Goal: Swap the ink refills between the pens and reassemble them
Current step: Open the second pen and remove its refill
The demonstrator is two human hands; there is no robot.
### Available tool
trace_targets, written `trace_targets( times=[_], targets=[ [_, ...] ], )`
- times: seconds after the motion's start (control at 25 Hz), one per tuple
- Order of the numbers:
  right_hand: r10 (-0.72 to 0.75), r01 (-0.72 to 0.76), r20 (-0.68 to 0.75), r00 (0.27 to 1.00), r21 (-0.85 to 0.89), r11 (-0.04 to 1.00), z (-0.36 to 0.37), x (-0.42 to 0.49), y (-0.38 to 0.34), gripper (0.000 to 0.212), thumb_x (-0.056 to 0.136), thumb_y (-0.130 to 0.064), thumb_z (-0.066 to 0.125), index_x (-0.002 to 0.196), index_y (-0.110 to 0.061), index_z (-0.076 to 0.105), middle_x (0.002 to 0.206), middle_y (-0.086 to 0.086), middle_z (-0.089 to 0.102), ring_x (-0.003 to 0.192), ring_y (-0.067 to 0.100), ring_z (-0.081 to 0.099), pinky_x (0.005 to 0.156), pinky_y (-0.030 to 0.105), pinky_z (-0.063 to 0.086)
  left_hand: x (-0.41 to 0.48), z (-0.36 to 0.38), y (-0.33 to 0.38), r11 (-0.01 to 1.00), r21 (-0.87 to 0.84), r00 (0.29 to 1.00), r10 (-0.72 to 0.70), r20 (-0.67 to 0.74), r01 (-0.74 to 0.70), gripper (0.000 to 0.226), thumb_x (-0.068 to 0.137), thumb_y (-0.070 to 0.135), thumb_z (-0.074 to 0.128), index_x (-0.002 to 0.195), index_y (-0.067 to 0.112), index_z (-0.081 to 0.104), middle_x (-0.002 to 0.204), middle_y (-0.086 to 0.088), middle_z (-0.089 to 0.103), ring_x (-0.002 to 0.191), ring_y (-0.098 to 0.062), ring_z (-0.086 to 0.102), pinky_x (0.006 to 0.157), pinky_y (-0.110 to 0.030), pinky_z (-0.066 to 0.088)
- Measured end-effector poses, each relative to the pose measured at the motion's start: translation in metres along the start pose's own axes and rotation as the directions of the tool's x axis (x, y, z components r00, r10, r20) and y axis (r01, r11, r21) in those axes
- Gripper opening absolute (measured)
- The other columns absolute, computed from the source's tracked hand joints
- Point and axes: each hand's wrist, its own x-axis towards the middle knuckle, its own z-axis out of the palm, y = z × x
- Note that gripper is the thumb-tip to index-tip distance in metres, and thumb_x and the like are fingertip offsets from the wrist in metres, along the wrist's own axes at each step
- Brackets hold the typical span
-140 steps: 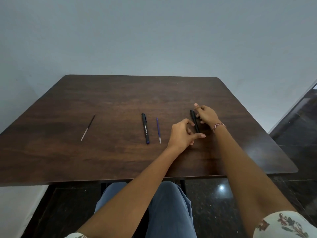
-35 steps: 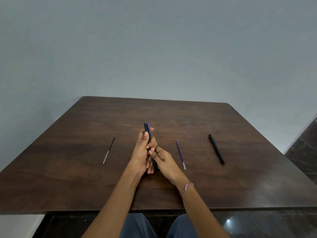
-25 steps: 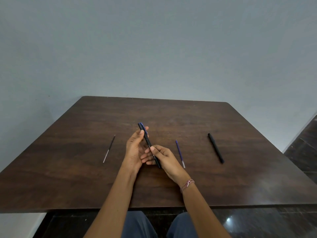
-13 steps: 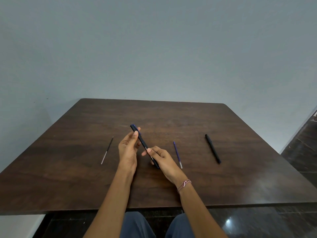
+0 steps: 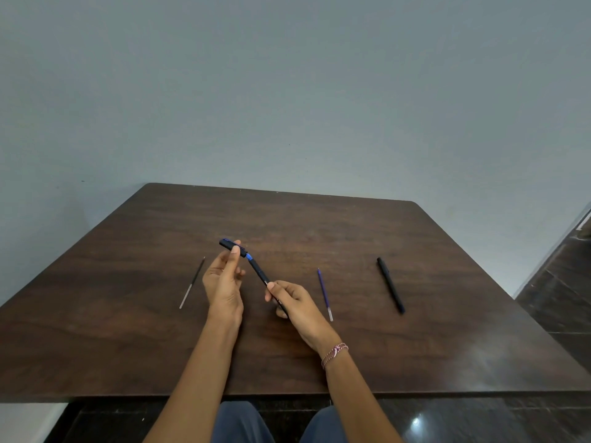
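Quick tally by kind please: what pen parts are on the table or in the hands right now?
Pens: 2, the blue-trimmed pen held by the left hand and right hand, and the black pen on the table.
Loose refills: 2, the black refill and the blue refill.
Total: 4

Now pulled apart — cap (image 5: 231, 244) drawn off the blue pen (image 5: 262, 275), a blue collar bared between them where half a second ago cap and barrel ran in one line. Left hand (image 5: 224, 282) shifted outward, pinching the cap; right hand (image 5: 295, 303) drawn back toward the body — gripping the barrel.
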Motion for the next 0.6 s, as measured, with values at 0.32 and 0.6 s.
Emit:
trace_targets(
  times=[0.32, 0.6],
  targets=[
    [-0.083, 0.07, -0.189, 0.978, -0.074, 0.995, -0.001, -0.001, 0.004, 0.032, 0.097, -0.032, 0.046, 0.069, -0.019, 0.056, 0.061, -0.004, 0.04, 0.056, 0.006, 0.036, 0.054, 0.025, 0.03, 0.0, 0.0, -0.004, 0.902, 0.39, 0.974, 0.22, -0.054, -0.182, 0.016, 0.083, 0.015, 0.068, 0.097, 0.007, 0.068, 0.082, 0.003, 0.067, 0.072, 0.0, 0.061, 0.071, -0.021, 0.044],
    [-0.1, 0.075, -0.283, 0.954, -0.1, 0.992, -0.003, -0.004, 0.002, 0.029, 0.097, -0.035, 0.047, 0.073, -0.024, 0.059, 0.062, 0.004, 0.039, 0.054, 0.012, 0.035, 0.053, 0.025, 0.03, -0.007, 0.001, -0.011, 0.398, 0.879, 0.95, 0.266, 0.162, -0.261, 0.042, 0.076, 0.032, 0.076, 0.114, 0.023, 0.061, 0.084, 0.004, 0.067, 0.08, -0.012, 0.061, 0.073, -0.029, 0.046]
  ],
)
